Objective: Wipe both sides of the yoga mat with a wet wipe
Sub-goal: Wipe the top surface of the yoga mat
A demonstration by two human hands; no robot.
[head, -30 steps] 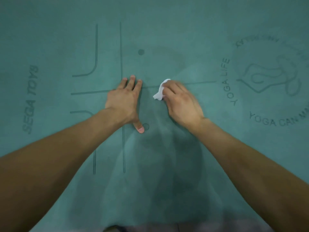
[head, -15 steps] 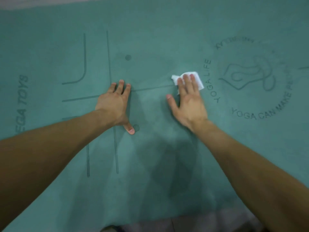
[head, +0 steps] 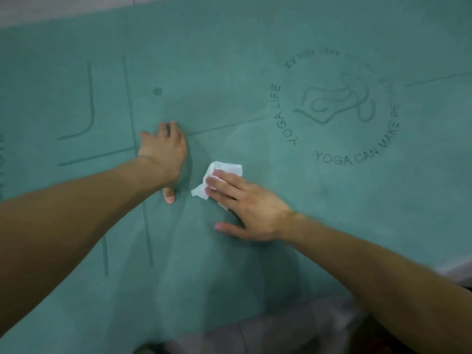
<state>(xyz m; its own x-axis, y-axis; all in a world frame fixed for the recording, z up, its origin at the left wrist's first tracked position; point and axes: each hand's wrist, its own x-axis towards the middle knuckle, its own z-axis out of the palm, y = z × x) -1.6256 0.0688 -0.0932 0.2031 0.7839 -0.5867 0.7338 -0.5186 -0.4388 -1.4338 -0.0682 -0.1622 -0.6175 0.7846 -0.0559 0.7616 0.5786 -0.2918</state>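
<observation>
A teal yoga mat point(head: 229, 72) with dark alignment lines and a round "YOGA LIFE" logo fills nearly the whole view, printed side up. My left hand point(head: 163, 154) lies flat on the mat near the crossing of the lines, fingers straight, thumb spread toward me. My right hand point(head: 245, 205) presses a crumpled white wet wipe point(head: 219, 177) onto the mat with flat, straight fingers, just right of my left hand. Part of the wipe is hidden under those fingers. Faint damp streaks show on the mat around both hands.
Pale floor point(head: 51, 8) shows beyond the mat's far edge at the top left. Grey floor point(head: 293, 333) shows past the near edge at the bottom, with a dark shape at the bottom right corner.
My right hand has slid the wipe from beside the logo back toward me and leftward. My left hand stays planted. The view has shifted, showing more of the logo and floor.
</observation>
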